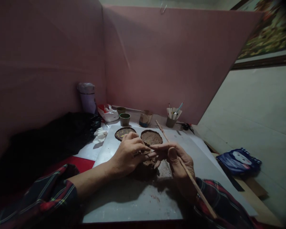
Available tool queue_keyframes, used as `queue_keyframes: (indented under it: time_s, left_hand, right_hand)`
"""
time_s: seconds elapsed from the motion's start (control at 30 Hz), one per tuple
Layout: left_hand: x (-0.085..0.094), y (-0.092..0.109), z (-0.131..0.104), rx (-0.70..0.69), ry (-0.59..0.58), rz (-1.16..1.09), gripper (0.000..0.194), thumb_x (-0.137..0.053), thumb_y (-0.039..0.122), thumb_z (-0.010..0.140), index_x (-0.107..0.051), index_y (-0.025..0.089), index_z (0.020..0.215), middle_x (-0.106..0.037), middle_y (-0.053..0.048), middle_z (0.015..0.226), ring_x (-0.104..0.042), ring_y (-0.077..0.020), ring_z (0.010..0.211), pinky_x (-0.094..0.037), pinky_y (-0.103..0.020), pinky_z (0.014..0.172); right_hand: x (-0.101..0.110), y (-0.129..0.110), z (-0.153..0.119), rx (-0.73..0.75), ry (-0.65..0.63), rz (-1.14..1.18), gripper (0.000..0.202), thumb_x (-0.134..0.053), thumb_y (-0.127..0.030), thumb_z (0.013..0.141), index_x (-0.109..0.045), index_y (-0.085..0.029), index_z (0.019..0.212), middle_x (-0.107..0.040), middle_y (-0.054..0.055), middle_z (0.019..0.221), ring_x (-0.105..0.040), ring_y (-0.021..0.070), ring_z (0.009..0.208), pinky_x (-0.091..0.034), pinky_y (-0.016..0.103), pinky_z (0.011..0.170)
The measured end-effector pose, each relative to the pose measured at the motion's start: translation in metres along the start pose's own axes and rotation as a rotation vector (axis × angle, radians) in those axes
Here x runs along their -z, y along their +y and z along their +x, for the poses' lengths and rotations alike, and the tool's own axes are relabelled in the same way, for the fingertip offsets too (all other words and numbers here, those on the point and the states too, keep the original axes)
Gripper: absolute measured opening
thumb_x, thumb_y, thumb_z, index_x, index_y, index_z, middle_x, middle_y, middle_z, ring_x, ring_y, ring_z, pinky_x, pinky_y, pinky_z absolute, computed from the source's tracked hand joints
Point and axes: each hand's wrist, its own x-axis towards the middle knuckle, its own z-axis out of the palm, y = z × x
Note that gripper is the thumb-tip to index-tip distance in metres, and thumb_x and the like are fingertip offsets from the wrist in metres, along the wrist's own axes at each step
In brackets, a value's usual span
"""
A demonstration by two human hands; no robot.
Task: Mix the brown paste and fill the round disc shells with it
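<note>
And here sits the brown clay-like lump (146, 168), low on the white work board (193, 144), right beneath both hands. The left hand (130, 154) arches over its far left side, fingers curved; whether they press or merely rest, the view can't tell. The right hand (181, 163) has its fingers stretched toward the lump's right edge, while the thumb traps a thin wooden stick (195, 183) slanting across the palm.

How will it handle? It looks soft, damp and crumbly, probably fairly dense, likely to dent or shed bits under a hard squeeze. Best hold: broad, low, palms around the sides, never a pinch at the ragged top. The stick looks light and stiff; mid-shaft seems the sound grip.

Down on the board, dark crumbs speckle the near side, and beyond the hands lie two rimmed brown discs, the left one (120, 133) flecked yellow, the right one (152, 137) plain. Farther back, small cups (125, 120) and a pen holder (171, 122); a black plastic bag (59, 136) heaps up leftward, pink panels (169, 63) wall the corner, and pale tiles (264, 111) run off right.
</note>
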Motion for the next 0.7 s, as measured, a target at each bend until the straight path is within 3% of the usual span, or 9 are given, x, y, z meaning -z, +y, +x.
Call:
queue_keyframes:
  time_s: [0.17,0.33,0.43,0.6,0.7]
  left_hand:
    - [0.0002,0.0034,-0.0004,-0.026,0.020,0.050,0.014,-0.058,0.024,0.085,-0.068,0.019,0.075,-0.066,-0.002,0.072,-0.049,-0.0196,0.084,-0.036,-0.037,0.082]
    - [0.0004,0.0052,-0.0008,-0.039,0.035,0.216,0.029,-0.051,0.024,0.088,-0.060,0.017,0.061,-0.062,-0.002,0.064,-0.049,-0.0189,0.079,-0.033,-0.038,0.082]
    - [0.0007,0.0055,-0.0011,-0.031,0.051,0.291,0.027,-0.050,0.021,0.088,-0.060,0.018,0.063,-0.062,-0.001,0.064,-0.049,-0.0189,0.080,-0.031,-0.038,0.082]
    - [0.0038,0.0052,-0.0010,-0.004,0.043,0.355,0.023,-0.050,0.016,0.086,-0.059,0.018,0.064,-0.060,-0.001,0.064,-0.048,-0.0195,0.080,-0.029,-0.039,0.081]
    - [0.0056,0.0029,-0.0020,0.036,0.056,0.368,0.024,-0.053,0.015,0.083,-0.057,0.017,0.060,-0.059,-0.001,0.064,-0.048,-0.0195,0.080,-0.030,-0.039,0.080]
  right_hand:
    - [-0.0016,-0.0010,-0.0003,0.002,-0.051,0.038,0.030,-0.042,-0.040,0.094,-0.062,-0.018,0.099,-0.072,0.008,0.087,-0.065,0.0173,0.064,-0.051,0.031,0.057]
    - [-0.0011,-0.0001,-0.0012,0.009,-0.071,-0.020,0.030,-0.043,-0.040,0.093,-0.062,-0.019,0.102,-0.071,0.009,0.098,-0.067,0.0194,0.073,-0.054,0.033,0.064]
    - [-0.0013,-0.0003,-0.0012,0.010,-0.083,-0.014,0.028,-0.043,-0.039,0.093,-0.062,-0.020,0.102,-0.072,0.008,0.096,-0.066,0.0168,0.064,-0.054,0.033,0.064]
    - [-0.0005,0.0000,-0.0002,0.025,-0.085,-0.020,0.026,-0.044,-0.038,0.093,-0.063,-0.021,0.100,-0.071,0.008,0.102,-0.067,0.0224,0.093,-0.053,0.035,0.078]
    - [0.0011,0.0004,0.0006,0.010,-0.079,0.004,0.026,-0.044,-0.037,0.093,-0.063,-0.020,0.101,-0.071,0.009,0.104,-0.067,0.0234,0.093,-0.054,0.033,0.071]
